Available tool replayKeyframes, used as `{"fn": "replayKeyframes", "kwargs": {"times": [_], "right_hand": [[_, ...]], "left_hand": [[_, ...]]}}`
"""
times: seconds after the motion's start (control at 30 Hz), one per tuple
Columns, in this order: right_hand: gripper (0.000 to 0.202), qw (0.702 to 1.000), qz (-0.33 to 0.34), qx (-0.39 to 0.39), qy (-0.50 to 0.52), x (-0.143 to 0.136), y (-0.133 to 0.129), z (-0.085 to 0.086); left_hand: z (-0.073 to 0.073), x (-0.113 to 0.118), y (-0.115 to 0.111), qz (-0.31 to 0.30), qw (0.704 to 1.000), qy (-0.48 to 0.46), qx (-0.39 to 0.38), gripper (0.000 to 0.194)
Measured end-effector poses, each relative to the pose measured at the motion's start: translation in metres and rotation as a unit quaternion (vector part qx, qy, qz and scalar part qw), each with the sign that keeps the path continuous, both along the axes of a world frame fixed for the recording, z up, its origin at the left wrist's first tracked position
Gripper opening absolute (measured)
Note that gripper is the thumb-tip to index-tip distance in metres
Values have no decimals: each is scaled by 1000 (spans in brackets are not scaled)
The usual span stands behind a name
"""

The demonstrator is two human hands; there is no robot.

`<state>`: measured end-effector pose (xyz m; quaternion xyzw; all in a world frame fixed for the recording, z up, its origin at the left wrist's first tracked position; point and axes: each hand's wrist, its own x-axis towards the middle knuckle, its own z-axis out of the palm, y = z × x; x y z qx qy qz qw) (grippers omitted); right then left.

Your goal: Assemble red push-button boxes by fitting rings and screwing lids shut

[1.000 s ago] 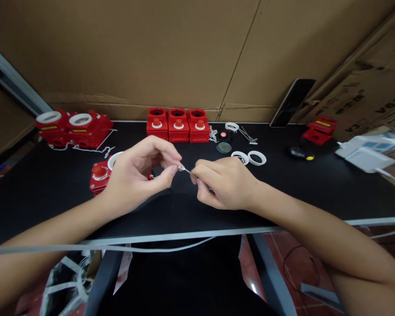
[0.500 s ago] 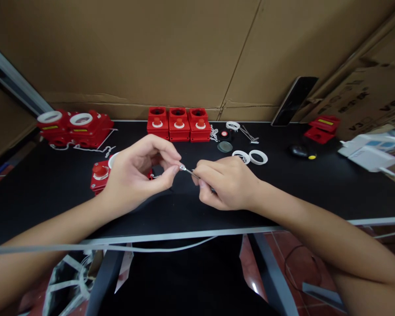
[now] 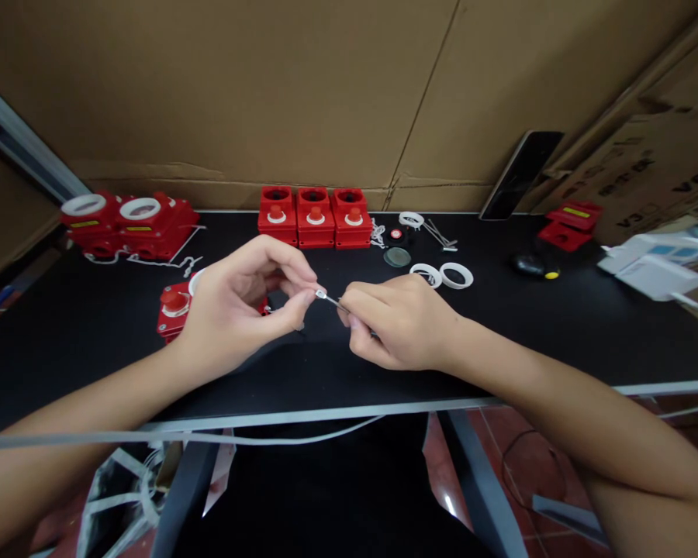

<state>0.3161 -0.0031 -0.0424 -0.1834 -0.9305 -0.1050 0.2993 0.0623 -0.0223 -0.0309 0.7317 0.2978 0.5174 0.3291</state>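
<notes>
Between thumb and forefinger, my left hand (image 3: 247, 298) pinches a small white piece (image 3: 320, 294) at its fingertips. A thin metal rod (image 3: 334, 303) runs from that piece into my right hand (image 3: 399, 322), whose fingers are curled round it. Both hands are raised over the front middle of the black table. Behind my left hand, and partly hidden by it, lies a red housing (image 3: 173, 308) with a round red knob. What the rod ends in is hidden inside my right fist.
Three red housings (image 3: 315, 219) stand at the back beside white cord. More red housings (image 3: 157, 229) are at the left. White rings (image 3: 457, 276), a glass disc (image 3: 397, 256) and metal pins (image 3: 440, 235) lie behind my right hand. A phone (image 3: 520, 177) leans on the cardboard.
Both hands have barely moved and keep the same grip on the small white piece and the rod. The view has shifted very slightly.
</notes>
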Motion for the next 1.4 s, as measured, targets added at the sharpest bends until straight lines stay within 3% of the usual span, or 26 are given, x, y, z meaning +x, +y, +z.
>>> {"fn": "replayKeyframes", "kwargs": {"times": [0.33, 0.57, 0.8, 1.0, 1.4], "right_hand": [[27, 997, -66, -10, -42, 0, -2, 2], [31, 995, -68, -34, -64, 0, -3, 0], [33, 963, -126, -144, -191, -9, -4, 11], [29, 920, -123, -201, -312, -15, -3, 16], [32, 951, -105, -126, -261, -22, 2, -7]], "left_hand": [[-3, 2, 0, 17, 1000, 2, -19, 18], [1, -4, 0, 48, 989, 123, 66, 8], [8, -6, 0, 27, 968, 210, 137, 12], [7, -8, -1, 6, 974, 150, 168, 9], [17, -5, -13, 43, 987, 19, 153, 10]]}}
